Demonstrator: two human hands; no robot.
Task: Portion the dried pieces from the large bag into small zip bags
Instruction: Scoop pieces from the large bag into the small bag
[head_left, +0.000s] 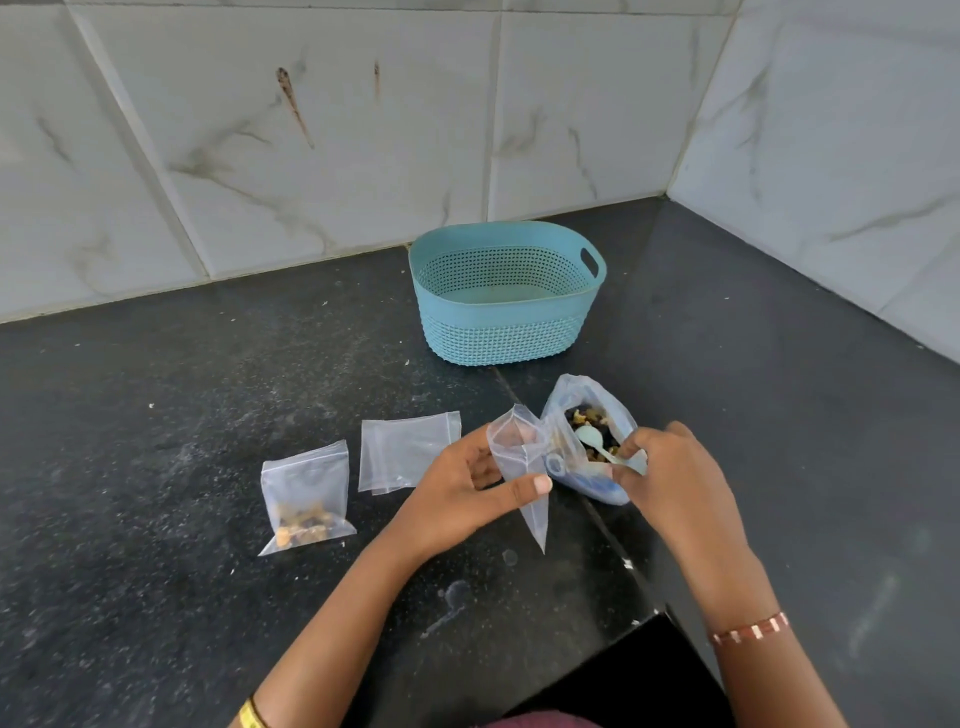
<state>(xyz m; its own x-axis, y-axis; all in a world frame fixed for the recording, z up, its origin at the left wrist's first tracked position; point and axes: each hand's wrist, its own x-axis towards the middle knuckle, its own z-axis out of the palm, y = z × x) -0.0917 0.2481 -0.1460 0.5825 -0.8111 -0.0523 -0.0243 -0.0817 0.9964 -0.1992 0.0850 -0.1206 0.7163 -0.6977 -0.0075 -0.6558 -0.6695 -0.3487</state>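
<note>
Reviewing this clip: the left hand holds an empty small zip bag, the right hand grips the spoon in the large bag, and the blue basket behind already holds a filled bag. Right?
Not quite. In the head view the blue basket holds no bag; the one filled bag lies on the counter, left of the hands. The rest stands: left hand holds the empty small zip bag, right hand grips the spoon in the large bag.

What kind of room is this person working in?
Most likely a home kitchen corner: a dark stone countertop meets marbled wall tiles, a blue plastic basket stands at the back, and dried food is being packed into small zip bags.
</note>
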